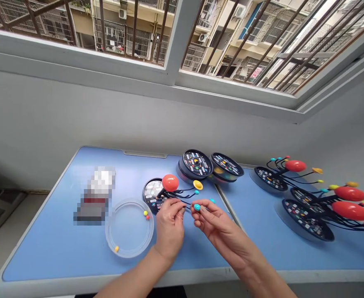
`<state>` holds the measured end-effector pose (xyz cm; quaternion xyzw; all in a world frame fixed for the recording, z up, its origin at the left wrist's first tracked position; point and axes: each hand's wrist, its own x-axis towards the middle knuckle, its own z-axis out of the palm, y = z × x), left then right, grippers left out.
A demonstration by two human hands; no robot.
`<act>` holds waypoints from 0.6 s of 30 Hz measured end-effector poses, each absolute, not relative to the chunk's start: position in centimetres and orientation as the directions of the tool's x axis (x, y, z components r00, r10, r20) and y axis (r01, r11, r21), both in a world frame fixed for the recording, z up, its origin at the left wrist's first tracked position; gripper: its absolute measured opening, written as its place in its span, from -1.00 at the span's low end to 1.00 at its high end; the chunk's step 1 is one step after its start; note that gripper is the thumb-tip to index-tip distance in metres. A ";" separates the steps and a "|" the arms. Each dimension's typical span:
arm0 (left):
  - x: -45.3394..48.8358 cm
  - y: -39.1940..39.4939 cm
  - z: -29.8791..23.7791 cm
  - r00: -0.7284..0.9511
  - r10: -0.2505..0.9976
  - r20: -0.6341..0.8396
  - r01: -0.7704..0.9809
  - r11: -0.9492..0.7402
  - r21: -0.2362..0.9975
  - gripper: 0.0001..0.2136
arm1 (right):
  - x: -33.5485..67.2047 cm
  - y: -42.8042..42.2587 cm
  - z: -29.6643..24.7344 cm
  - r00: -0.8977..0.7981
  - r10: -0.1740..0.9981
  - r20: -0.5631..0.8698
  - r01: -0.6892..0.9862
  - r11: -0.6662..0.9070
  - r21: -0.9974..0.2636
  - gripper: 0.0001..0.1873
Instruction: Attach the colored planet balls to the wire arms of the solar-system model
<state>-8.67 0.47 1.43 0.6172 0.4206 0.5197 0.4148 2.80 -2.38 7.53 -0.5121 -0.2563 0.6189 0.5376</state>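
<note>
My left hand (169, 227) pinches a springy wire (182, 203); my right hand (219, 225) pinches a light, slippery teal bead (197, 207) at twelve o'clock, best held by its sides.

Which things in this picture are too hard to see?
In the head view:
The thing on the table is blurred, so I can't tell what it is.
The right edge cuts off the toys with red balls.
The words on the black tins are too small to read.
The left hand hides part of the round black base.
</note>
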 end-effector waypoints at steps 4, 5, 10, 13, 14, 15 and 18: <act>-8.6 0.6 1.3 0.142 0.963 0.229 0.026 -0.235 0.972 -0.77 | 2.8 -2.6 7.5 0.106 0.903 -0.417 -0.474 -0.323 -0.819 -0.66; -8.6 0.6 1.3 0.145 0.967 0.210 0.024 -0.215 0.976 -0.77 | 2.7 -2.7 7.5 0.113 0.895 -0.432 -0.484 -0.330 -0.810 -0.66; -8.7 0.6 1.2 0.157 0.967 0.201 0.022 -0.207 0.978 -0.74 | 2.7 -2.6 7.4 0.115 0.892 -0.438 -0.481 -0.336 -0.810 -0.65; -8.7 0.6 1.2 0.155 0.963 0.220 0.032 -0.228 0.973 -0.73 | 2.7 -2.4 7.1 0.096 0.913 -0.397 -0.410 -0.327 -0.852 -0.67; -8.7 0.7 1.1 0.155 0.963 0.222 0.033 -0.230 0.973 -0.73 | 2.8 -2.3 7.0 0.099 0.920 -0.379 -0.371 -0.319 -0.872 -0.67; -8.7 0.7 1.1 0.157 0.962 0.225 0.034 -0.233 0.972 -0.73 | 2.8 -2.2 6.9 0.114 0.929 -0.353 -0.319 -0.302 -0.898 -0.67; -8.5 0.8 0.9 0.164 0.955 0.246 0.031 -0.255 0.967 -0.75 | 2.9 -1.9 6.6 0.193 0.959 -0.209 -0.080 -0.196 -0.977 -0.68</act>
